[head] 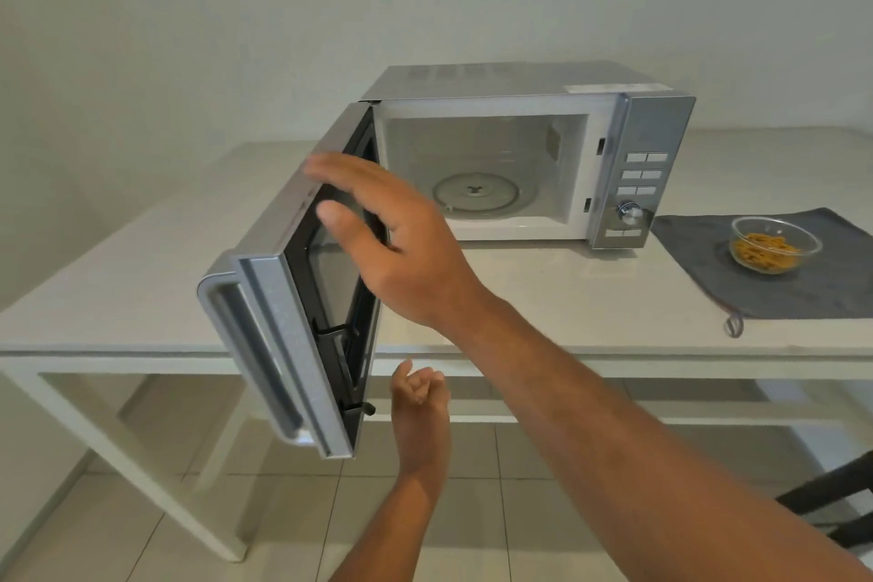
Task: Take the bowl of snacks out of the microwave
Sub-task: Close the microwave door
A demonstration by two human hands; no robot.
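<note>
Bowl (776, 244) out on the cloth (699, 269); open right hand (378, 241) at the microwave (519, 147) door (302, 298), left hand (420, 397) loosely curled, empty: closing likely follows.

One microwave (510, 156) is sitting on one table (141, 279), its one door (293, 298) hanging open and one turntable (476, 193) lying inside. One bowl (775, 245) is resting on one cloth (708, 269). Two hands are showing: left (420, 397) and right (378, 232). The panel is carrying one knob (630, 213) and, seemingly, eight buttons. Three blue flowers are decorating the wall.
</note>
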